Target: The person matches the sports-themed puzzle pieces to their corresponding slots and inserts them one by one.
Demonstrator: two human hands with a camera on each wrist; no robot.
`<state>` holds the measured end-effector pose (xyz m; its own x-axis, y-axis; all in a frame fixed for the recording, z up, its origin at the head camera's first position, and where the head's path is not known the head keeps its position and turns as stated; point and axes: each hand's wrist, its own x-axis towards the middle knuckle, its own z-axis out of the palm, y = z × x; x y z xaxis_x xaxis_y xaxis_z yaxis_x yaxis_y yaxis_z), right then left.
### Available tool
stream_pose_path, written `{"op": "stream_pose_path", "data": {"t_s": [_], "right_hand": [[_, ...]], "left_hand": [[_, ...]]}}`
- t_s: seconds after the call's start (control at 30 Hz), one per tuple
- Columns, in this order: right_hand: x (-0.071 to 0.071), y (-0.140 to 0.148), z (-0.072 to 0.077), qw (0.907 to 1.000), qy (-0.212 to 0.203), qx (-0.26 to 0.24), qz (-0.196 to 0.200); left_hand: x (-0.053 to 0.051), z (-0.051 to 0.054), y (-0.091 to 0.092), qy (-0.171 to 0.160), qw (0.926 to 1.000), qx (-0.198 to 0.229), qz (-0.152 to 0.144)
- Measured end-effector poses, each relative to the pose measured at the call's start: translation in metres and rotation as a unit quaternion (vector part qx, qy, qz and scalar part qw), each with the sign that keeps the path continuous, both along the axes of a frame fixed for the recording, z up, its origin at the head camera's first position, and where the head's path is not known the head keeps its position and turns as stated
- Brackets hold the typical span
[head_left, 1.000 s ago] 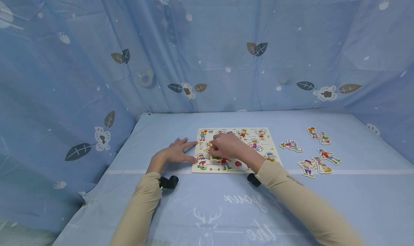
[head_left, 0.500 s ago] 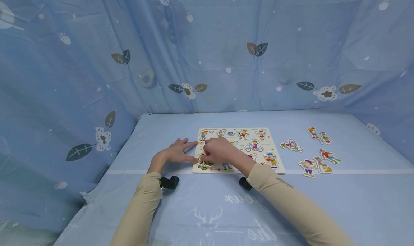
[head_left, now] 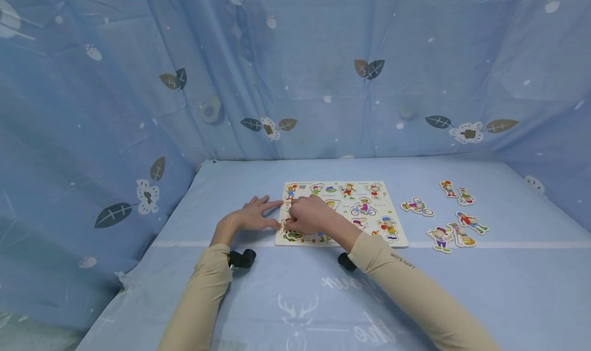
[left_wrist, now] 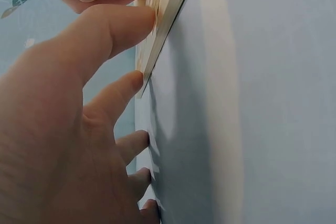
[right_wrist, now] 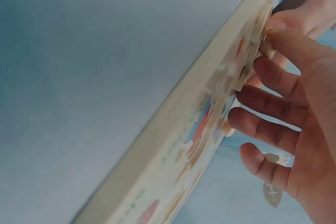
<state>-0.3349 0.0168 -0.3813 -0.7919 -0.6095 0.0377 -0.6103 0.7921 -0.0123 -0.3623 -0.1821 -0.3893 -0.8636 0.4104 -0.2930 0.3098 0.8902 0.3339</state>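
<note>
A cream puzzle board (head_left: 341,241) printed with sporting figures lies on the blue cloth. My left hand (head_left: 249,217) has its fingers spread at the board's left edge; in the left wrist view, the thumb (left_wrist: 131,24) and forefinger touch that edge. Over the lower left corner of the board, my right hand (head_left: 310,215) pinches the knob (right_wrist: 266,49) of a puzzle piece (head_left: 293,235), which lies at or just over the skateboard picture. The hand hides most of the piece, so I cannot tell whether it sits in its recess.
Several loose figure pieces lie right of the board, among them a cyclist (head_left: 417,206) and a purple-trousered figure (head_left: 440,238). Seated pieces with knobs show on the board, such as one at its lower right (head_left: 388,228). A blue curtain (head_left: 323,84) hangs behind.
My right hand has moved left across the board with the puzzle piece, to the lower left corner, then shifted only slightly. The left hand has stayed at the board's edge.
</note>
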Motion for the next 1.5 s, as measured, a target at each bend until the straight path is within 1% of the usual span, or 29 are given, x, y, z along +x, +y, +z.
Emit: {"op": "stream_pose_path", "data": {"t_s": [0.3, 0.5, 0.67, 0.83, 1.0, 1.13, 1.33, 1.5], "right_hand": [[0.003, -0.007, 0.005, 0.9993, -0.02, 0.019, -0.026], [0.005, -0.009, 0.005, 0.9988, -0.022, 0.014, -0.041], [0.007, -0.013, 0.005, 0.9975, -0.038, 0.011, -0.059], [0.008, -0.017, 0.005, 0.9963, -0.047, 0.024, -0.069], [0.009, -0.018, 0.005, 0.9955, -0.051, 0.027, -0.075], [0.01, -0.016, 0.006, 0.9954, -0.054, 0.026, -0.075], [0.012, -0.012, 0.009, 0.9966, -0.045, 0.03, -0.063], [0.01, -0.004, 0.013, 0.998, -0.036, 0.028, -0.045]], "left_hand": [[0.002, 0.002, 0.001, 0.001, 1.0, 0.001, 0.003], [0.002, 0.002, 0.002, -0.001, 1.0, -0.005, 0.004], [0.002, 0.002, 0.001, -0.003, 1.0, -0.005, 0.003], [0.003, 0.002, 0.0, -0.006, 1.0, -0.005, -0.003], [0.003, 0.002, 0.0, -0.009, 0.9999, -0.004, -0.003], [0.004, 0.002, 0.001, -0.01, 0.9999, -0.001, -0.004], [0.005, 0.004, 0.002, -0.011, 0.9999, -0.005, -0.005], [0.002, 0.001, 0.001, -0.008, 0.9999, -0.013, -0.003]]}}
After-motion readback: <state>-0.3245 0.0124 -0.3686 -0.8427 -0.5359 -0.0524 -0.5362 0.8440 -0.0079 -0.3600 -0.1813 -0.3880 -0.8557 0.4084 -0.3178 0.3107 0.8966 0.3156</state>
